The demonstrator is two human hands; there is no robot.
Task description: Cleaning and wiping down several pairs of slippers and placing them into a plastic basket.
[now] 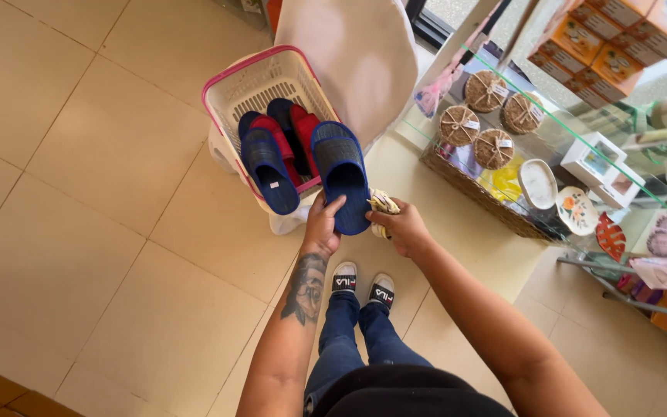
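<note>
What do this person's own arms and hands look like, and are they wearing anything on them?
Both arms are bare all the way down, with no sleeves, gloves or watch in view. The left hand follows a forearm bearing a large dark tattoo on its back, near the wrist. The right hand and its forearm show no markings. No rings are clear enough to tell.

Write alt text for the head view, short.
Seen from above, a person's left hand grips the heel of a blue woven slipper at the rim of a pink-rimmed white plastic basket holding more blue and red slippers; the right hand clutches crumpled paper.
</note>
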